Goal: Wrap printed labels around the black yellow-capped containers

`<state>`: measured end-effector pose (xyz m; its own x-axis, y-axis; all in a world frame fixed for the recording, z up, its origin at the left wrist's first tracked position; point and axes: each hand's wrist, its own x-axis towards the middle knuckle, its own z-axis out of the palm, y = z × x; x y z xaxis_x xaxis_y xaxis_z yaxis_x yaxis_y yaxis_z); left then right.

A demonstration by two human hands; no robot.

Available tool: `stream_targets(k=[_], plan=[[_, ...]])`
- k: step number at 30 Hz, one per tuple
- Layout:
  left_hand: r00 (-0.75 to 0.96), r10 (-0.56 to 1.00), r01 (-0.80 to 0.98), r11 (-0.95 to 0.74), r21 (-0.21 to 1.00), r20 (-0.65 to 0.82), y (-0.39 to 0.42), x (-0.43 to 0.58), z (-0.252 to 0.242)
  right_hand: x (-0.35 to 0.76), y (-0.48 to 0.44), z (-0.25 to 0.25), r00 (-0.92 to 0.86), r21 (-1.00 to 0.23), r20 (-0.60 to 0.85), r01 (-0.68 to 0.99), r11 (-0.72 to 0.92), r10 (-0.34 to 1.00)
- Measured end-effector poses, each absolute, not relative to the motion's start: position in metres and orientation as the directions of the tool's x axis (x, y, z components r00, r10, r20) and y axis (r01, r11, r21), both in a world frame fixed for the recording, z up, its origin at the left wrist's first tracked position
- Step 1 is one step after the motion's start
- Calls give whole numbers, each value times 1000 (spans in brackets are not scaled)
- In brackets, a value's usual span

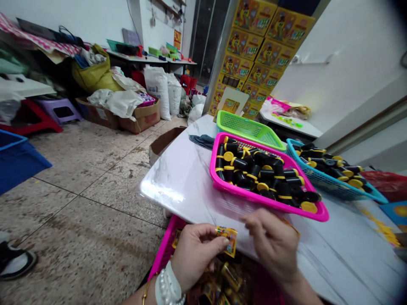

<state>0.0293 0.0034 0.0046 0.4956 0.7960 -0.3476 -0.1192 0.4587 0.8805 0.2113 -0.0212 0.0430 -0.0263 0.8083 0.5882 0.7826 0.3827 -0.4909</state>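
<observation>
My left hand (pixel 195 254) pinches a small yellow printed plastic sleeve (pixel 231 242) between thumb and fingers. Just to its right, my right hand (pixel 275 241) is curled and slightly blurred; a sliver of yellow-orange shows behind it, but what it holds is hidden. Below both hands, partly under the table edge, a pink basket (pixel 161 252) contains several small containers in yellow printed wrap (pixel 231 276). Beyond my hands, a second pink basket (pixel 270 202) on the table is full of black cylindrical containers with yellow lids (pixel 252 170).
On the marble-patterned table (pixel 178 186) are a green basket (pixel 251 129), a dark cloth (pixel 202 140) and a blue basket (pixel 337 190) of similar containers. Yellow printed boxes (pixel 254 46) are stacked behind. Left lie a cardboard box (pixel 163 142) and blue bin (pixel 22 163).
</observation>
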Motion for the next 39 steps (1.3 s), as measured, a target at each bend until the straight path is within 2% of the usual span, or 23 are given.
stream_targets(k=[2,4,5,7,9,11,12,14,15,17,18,20,22,24,28,33,36,39], plan=[[510,788,-151,477,866,-345,10,31,5,225,5,67,-51,-300,681,891,342,730],[522,787,-196,486,852,-329,16,32,6,232,38,86,-95,-87,708,972,220,700],[523,790,-218,488,845,-321,19,33,7,234,55,94,-131,18,652,987,157,747],[515,795,-259,501,826,-321,24,33,10,234,85,104,-170,183,446,978,97,879],[508,784,-278,540,794,-356,27,32,12,235,104,109,-167,246,282,964,97,945],[501,767,-302,589,749,-401,29,30,13,238,104,112,-147,193,252,976,99,957],[497,760,-324,610,723,-419,30,29,13,240,97,112,-136,121,274,987,106,952],[495,750,-381,641,667,-439,30,28,12,243,72,111,-112,-115,334,981,158,936],[501,744,-406,654,638,-443,30,27,12,243,55,107,-90,-282,346,939,195,934],[525,725,-442,680,585,-446,30,28,11,239,20,95,3,-632,325,744,215,946],[541,712,-450,694,562,-447,29,29,10,235,3,86,64,-767,292,612,193,954],[568,692,-457,716,528,-446,29,33,10,224,-23,65,227,-921,255,353,164,940],[583,681,-455,725,517,-443,28,38,11,213,-39,44,357,-963,231,217,160,905],[586,682,-459,724,515,-437,27,42,13,207,-44,30,435,-975,207,159,152,876],[576,693,-478,715,510,-433,25,48,17,207,-43,24,460,-989,139,104,103,877],[555,705,-491,706,511,-442,22,52,19,209,-42,28,432,-992,110,104,72,895],[545,711,-502,702,505,-445,22,53,19,208,-44,30,457,-985,127,160,59,880],[566,702,-479,707,521,-432,22,52,17,208,-45,32,391,-974,132,220,47,911]])
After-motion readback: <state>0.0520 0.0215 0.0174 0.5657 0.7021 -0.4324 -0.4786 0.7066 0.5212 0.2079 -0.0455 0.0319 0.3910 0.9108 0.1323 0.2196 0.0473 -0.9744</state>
